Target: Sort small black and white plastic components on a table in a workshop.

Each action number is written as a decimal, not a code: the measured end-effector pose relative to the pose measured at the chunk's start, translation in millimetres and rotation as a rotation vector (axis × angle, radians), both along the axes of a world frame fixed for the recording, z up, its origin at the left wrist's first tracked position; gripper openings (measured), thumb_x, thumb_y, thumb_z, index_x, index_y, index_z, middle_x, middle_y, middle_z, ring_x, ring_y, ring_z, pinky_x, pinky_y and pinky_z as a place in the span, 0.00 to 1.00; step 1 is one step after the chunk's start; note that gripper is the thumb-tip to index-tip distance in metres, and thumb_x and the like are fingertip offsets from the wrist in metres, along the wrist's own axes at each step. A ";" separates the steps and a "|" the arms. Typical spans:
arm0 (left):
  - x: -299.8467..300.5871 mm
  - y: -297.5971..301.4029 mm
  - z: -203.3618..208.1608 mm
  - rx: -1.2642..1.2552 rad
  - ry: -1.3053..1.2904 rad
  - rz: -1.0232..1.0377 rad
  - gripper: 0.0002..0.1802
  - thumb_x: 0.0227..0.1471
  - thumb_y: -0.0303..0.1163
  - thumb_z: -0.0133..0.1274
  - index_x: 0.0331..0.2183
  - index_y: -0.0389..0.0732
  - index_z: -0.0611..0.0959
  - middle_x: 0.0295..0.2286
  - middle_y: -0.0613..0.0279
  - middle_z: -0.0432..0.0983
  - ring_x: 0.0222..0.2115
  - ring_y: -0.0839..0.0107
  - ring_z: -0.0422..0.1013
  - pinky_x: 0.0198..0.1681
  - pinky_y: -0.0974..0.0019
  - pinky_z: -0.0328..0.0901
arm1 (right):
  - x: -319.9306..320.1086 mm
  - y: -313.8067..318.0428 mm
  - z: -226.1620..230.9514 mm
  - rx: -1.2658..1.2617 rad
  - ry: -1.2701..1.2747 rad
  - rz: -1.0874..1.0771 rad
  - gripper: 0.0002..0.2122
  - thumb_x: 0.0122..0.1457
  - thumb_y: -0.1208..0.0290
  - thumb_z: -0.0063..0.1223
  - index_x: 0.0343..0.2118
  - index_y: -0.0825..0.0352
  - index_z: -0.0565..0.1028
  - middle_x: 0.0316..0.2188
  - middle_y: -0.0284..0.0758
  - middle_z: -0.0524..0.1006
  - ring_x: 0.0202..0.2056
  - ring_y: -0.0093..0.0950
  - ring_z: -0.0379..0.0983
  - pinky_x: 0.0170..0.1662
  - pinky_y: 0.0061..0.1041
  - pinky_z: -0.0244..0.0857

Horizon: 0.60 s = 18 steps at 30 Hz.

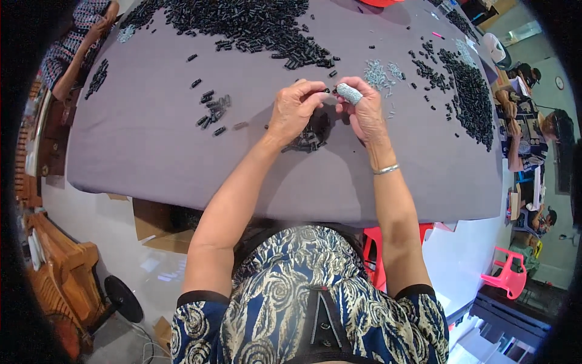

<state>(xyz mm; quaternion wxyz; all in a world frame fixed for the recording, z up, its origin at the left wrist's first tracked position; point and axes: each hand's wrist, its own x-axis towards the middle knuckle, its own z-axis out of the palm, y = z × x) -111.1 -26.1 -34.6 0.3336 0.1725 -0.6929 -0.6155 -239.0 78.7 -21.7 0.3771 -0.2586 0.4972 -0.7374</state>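
straight out at twelve o'clock from the person's chest, the left hand pinches a small black piece; the right hand seems to pinch there too, one piece or two i can't tell. it looks light, stiff, maybe slippery: i'd grip its sides. black cylinders lie at the hands' nine o'clock, pale bits at two.

Pale floor, brown wooden furniture, pink chair (at right).
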 end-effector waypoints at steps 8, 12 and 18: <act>0.5 -0.2 -2.4 -0.073 -0.008 -0.025 0.08 0.50 0.26 0.55 0.34 0.34 0.82 0.25 0.68 0.72 0.24 0.82 0.68 0.25 0.78 0.62 | 1.3 2.0 -3.3 -0.033 0.024 0.004 0.03 0.55 0.76 0.54 0.33 0.67 0.75 0.24 0.28 0.73 0.23 0.15 0.68 0.24 0.16 0.67; 0.4 -0.1 -3.3 -0.113 -0.002 -0.031 0.08 0.50 0.25 0.55 0.35 0.34 0.81 0.24 0.69 0.71 0.23 0.83 0.66 0.24 0.77 0.62 | 0.1 3.6 -2.6 -0.050 0.059 0.022 0.03 0.55 0.77 0.54 0.32 0.68 0.74 0.24 0.29 0.73 0.23 0.15 0.67 0.23 0.16 0.66; 0.3 1.0 -4.2 -0.120 0.009 -0.082 0.09 0.51 0.25 0.54 0.36 0.33 0.81 0.24 0.69 0.69 0.22 0.83 0.65 0.25 0.78 0.62 | 0.2 4.4 -2.2 -0.041 0.060 0.045 0.02 0.55 0.78 0.53 0.31 0.68 0.74 0.23 0.29 0.73 0.22 0.14 0.67 0.22 0.14 0.64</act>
